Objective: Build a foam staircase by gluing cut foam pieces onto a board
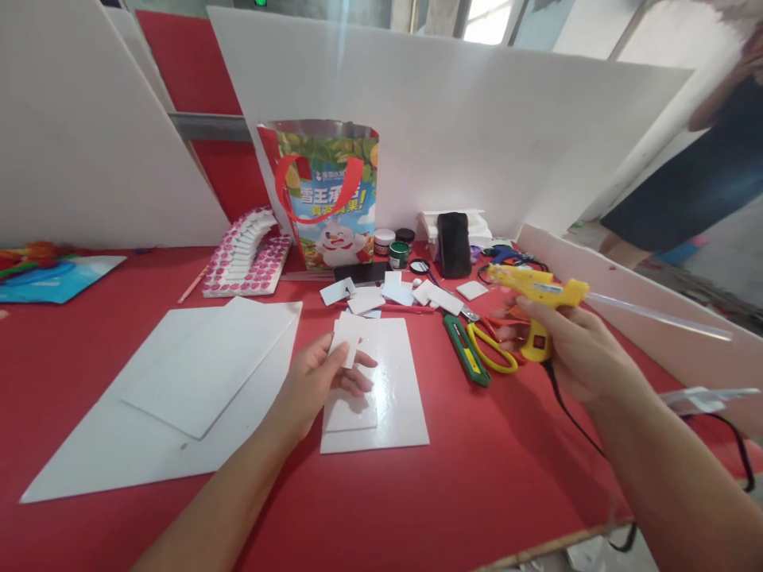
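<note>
Here we are at the red table [453, 492], and the left hand [315, 367] has a small white piece [347, 343] pinched up, thumb flat on its near end. The remaining fingers curl loosely out to the right, part open. Over on the other side, the right hand [575, 342] is wrapped round a yellow glue gun [540, 290]; whether the trigger is squeezed, I can't tell from here.

Now look at the line between them! The white piece lies to the left of the gun, its long axis pointing roughly away from the body, while the gun lies crosswise, nozzle towards the left hand's side and a clear glue stick [661, 315] trailing out behind the right hand. The hands are well apart, and the nozzle isn't touching the piece. It's the left hand that has it.

Below the left hand, a narrow white strip [349, 417] lies on a glossy white panel [402, 389]. Just beyond those fingers, loose white cutoffs [366, 300] are scattered. Between the hands sit a green cutter [466, 349] and yellow-handled scissors [493, 349], nearer the right. Out left of the left hand, big white boards [196, 365] overlap.
</note>
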The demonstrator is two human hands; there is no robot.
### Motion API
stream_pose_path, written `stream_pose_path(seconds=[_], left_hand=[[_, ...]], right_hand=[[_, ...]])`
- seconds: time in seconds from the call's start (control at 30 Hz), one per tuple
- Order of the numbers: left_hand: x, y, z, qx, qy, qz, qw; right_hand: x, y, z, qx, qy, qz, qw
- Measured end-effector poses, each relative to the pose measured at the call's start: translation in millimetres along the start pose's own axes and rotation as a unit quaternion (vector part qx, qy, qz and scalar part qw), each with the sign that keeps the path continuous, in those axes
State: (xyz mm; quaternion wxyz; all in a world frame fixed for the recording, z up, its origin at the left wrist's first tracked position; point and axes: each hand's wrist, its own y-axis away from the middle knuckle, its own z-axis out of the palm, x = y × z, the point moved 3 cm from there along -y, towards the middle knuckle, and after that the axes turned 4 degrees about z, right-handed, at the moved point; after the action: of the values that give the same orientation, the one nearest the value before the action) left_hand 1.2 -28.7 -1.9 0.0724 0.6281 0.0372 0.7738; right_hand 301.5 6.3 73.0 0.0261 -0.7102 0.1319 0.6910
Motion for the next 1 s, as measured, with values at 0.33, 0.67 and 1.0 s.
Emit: stream_pose_path(seconds=[0.33, 0.67, 1.0], left_hand=[[-2, -7, -7.9, 0.027, 0.086, 0.013, 0.996], [9, 3, -10.1, 0.088, -0.396, 0.344, 0.847], [7, -2, -17.3, 0.188, -0.463, 0.312, 0.808]], right_hand=[[-20, 10, 99, -0.212, -0.233, -0.016, 0.949], [42, -10, 104, -0.245, -0.208, 0.067, 0.945], [41, 0, 103, -0.293, -0.117, 0.043, 0.948]])
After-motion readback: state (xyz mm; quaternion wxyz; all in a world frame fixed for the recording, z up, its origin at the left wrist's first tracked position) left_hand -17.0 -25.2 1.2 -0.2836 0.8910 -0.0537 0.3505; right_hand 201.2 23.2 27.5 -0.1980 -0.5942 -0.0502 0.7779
